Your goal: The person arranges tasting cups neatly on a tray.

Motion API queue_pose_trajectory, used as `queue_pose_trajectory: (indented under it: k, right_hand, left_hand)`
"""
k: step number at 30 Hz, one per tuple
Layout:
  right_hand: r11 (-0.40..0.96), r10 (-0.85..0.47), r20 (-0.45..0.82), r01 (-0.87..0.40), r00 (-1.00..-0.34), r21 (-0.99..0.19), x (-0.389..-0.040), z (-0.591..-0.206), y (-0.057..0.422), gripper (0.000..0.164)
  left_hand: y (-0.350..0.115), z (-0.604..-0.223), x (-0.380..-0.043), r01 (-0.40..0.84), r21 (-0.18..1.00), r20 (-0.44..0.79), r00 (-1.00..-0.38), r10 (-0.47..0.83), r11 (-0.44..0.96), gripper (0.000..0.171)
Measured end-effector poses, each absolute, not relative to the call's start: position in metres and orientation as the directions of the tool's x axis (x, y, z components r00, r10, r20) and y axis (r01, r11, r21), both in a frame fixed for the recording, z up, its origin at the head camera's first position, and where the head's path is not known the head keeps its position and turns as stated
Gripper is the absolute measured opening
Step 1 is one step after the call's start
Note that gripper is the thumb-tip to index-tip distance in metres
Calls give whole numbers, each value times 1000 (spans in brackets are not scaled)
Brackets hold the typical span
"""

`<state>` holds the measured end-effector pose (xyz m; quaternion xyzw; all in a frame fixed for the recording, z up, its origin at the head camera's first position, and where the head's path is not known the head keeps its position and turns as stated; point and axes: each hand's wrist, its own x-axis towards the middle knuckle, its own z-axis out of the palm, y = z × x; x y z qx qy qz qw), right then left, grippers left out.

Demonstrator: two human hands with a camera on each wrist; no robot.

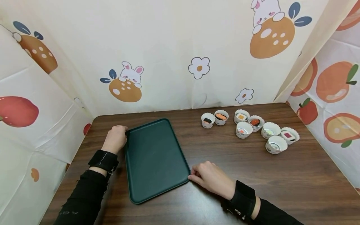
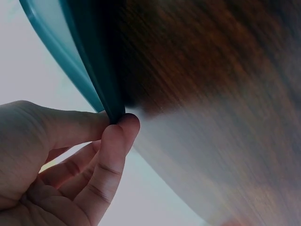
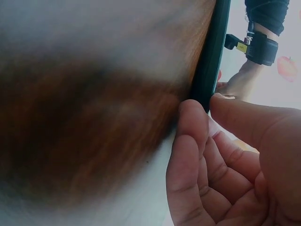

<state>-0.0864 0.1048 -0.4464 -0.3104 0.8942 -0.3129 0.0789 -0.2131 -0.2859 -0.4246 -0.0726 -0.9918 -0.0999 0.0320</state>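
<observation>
Printed cloth [image 1: 168,47] rises behind a brown table [image 1: 216,150], where one dark green tray [image 1: 156,159] sits between two gripping hands

The step in hand looks like setting the tray's position; the left hand [image 1: 115,139] pinches the tray's rim by its far left corner, thumb against fingers, and the right hand [image 1: 212,178] pinches the near right corner the same way; whether the tray's underside rests fully on the wood I cannot tell; the next move seems to call for both pinches working evenly, so the tray stays level and square; counted, there is one tray, and eight white cups [image 1: 243,135] stand well to the tray's right, towards its far end; small coloured pieces [image 1: 221,117] show in several cups, too indistinct for a sure count
</observation>
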Motion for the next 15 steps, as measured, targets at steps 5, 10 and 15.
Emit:
queue_pose_trajectory:
  k: [5, 10, 15]
  right_hand:
    - [611, -608, 58, -513, -792, -603, -88, -447, 106, 23]
    - [605, -612, 46, -504, -790, -617, -88, -448, 109, 23]
    - [602, -610, 42, -497, -791, -625, -87, -448, 114, 21]
  left_hand:
    - [-287, -426, -213, 140, 212, 95, -988, 122, 967, 28]
    - [-289, -427, -213, 126, 227, 102, -989, 106, 966, 23]
    - [-290, -426, -210, 136, 234, 118, -987, 110, 963, 18]
